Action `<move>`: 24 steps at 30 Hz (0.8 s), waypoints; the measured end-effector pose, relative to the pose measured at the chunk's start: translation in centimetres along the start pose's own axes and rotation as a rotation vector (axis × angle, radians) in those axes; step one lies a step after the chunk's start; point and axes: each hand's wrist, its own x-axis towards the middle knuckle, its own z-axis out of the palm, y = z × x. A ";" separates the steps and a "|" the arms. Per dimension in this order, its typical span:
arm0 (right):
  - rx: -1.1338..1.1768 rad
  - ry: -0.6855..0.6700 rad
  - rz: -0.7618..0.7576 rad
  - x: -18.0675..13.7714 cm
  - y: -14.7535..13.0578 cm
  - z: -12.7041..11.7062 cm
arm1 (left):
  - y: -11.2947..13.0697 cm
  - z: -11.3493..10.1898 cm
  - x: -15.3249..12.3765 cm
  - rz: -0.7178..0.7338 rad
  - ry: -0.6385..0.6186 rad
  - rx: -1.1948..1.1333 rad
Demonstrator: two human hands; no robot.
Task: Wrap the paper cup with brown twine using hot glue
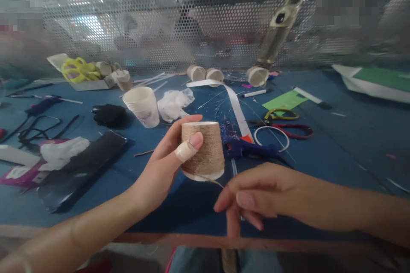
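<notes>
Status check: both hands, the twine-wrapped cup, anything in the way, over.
Left hand gripping twine-wrapped cup. Right hand at trailing twine, grip unclear. Blue glue gun lying close, right of cup.

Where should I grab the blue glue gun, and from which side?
Probably by the handle, coming from the right: the blue glue gun lies with that long part stretching rightward, while its narrow tip points away from you.
</notes>
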 end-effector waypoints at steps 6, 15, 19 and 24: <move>0.155 0.113 -0.069 0.4 0.3 -0.7 | 0.0 -0.5 0.0 -0.008 -0.015 0.005; -0.198 0.416 -0.214 -0.3 1.4 -1.3 | -0.6 -0.7 0.3 -0.014 -0.020 0.091; -0.417 0.559 -0.361 -0.4 1.8 -1.3 | -0.7 -0.4 0.4 -0.025 -0.009 0.118; -0.605 0.573 -0.407 -1.1 2.0 -1.1 | -0.5 0.2 0.4 -0.046 0.011 0.139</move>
